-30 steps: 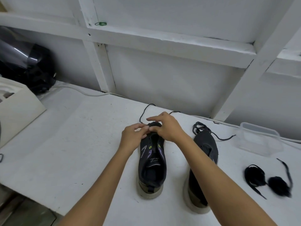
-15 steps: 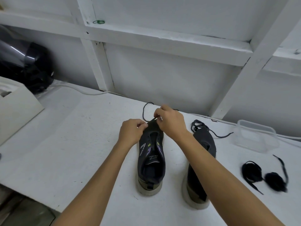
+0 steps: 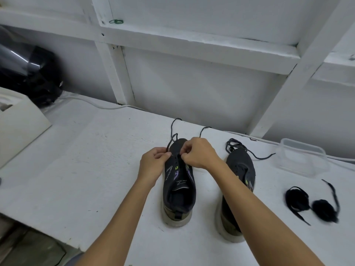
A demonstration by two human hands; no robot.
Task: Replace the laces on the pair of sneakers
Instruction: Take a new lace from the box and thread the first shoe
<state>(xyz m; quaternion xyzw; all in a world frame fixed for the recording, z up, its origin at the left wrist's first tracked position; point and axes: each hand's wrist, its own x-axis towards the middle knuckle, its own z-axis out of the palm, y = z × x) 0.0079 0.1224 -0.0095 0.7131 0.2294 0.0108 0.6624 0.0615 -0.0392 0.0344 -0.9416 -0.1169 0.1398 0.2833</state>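
At frame centre, the left hand (image 3: 153,166) and right hand (image 3: 199,153) each pinch an end of the thin, limp dark lace (image 3: 172,139) at the dark mesh sneaker (image 3: 179,186)'s front eyelets; best gripped near its tips.

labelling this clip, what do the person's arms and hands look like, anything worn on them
Both forearms are bare as far as the frame shows, with no sleeve in view. The left hand and right hand wear no gloves, and no watch, ring or wristband is visible. No markings show.
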